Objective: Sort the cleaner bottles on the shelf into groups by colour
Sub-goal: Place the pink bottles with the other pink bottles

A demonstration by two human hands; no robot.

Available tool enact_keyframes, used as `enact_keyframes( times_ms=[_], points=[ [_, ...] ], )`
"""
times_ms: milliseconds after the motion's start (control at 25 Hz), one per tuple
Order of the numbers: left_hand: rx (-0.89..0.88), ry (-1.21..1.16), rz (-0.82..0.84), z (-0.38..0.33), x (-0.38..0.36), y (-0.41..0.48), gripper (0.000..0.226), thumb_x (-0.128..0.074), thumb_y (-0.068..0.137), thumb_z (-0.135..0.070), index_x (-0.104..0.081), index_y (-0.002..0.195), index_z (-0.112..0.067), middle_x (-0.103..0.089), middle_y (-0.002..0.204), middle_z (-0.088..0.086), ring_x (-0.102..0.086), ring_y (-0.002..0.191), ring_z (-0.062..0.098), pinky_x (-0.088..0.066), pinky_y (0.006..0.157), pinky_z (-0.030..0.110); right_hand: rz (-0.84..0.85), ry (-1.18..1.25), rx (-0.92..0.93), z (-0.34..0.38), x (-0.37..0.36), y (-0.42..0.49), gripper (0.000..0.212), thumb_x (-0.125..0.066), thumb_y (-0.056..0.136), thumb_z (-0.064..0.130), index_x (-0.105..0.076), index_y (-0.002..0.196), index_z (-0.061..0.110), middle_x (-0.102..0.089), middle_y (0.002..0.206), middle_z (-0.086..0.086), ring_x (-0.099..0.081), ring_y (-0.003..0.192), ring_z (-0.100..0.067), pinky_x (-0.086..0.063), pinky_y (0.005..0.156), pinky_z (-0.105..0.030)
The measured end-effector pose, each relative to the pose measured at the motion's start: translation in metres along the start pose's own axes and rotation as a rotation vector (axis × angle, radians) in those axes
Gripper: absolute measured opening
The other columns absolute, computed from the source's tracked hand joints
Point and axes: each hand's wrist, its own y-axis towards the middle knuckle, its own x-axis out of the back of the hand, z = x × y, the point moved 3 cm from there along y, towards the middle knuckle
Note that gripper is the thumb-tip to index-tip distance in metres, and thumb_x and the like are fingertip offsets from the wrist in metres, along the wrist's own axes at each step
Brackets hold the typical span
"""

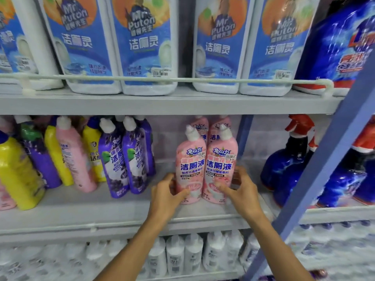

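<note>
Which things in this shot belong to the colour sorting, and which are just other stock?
In the job: left hand gripping left pink bottle; right hand gripping right pink bottle; stray pink bottle; purple bottles; yellow bottles.

Just stock: white jugs above; blue spray bottles; small white bottles below.

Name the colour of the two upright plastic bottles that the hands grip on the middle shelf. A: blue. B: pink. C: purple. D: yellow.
B: the left hand grips one pink white-capped plastic bottle and the right hand grips a second pink bottle beside it, both upright on the grey shelf.
</note>
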Motion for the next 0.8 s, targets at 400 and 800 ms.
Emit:
enact_keyframes(
  times_ms=[400, 800],
  points=[
    [0.023, -0.033, -0.033, -0.003, -0.050, 0.081, 0.037, -0.088, 0.073, -0.017, -0.064, 0.100, -0.026, -0.074, 0.087, -0.008, -0.073, 0.078, 0.017, -0.062, 0.072, 0.047, -0.030, 0.038, -0.078, -0.020, 0.002, 0.079, 0.062, -0.085, 0.080, 0.017, -0.056, 0.135, 0.019, -0.066, 0.109, 0.011, -0.067, 0.097, -0.008, -0.050, 0.060, -0.005],
    [0.015, -0.098, -0.018, 0.007, -0.057, 0.095, 0.049, -0.088, 0.073, -0.023, -0.063, 0.115, -0.026, -0.074, 0.106, -0.005, -0.072, 0.092, 0.011, -0.063, 0.081, 0.045, -0.045, 0.176, -0.129, -0.033, -0.005, 0.090, 0.053, -0.078, 0.086, 0.005, -0.053, 0.134, 0.008, -0.063, 0.104, 0.012, -0.063, 0.079, 0.019, -0.047, 0.058, -0.001]
  ],
)
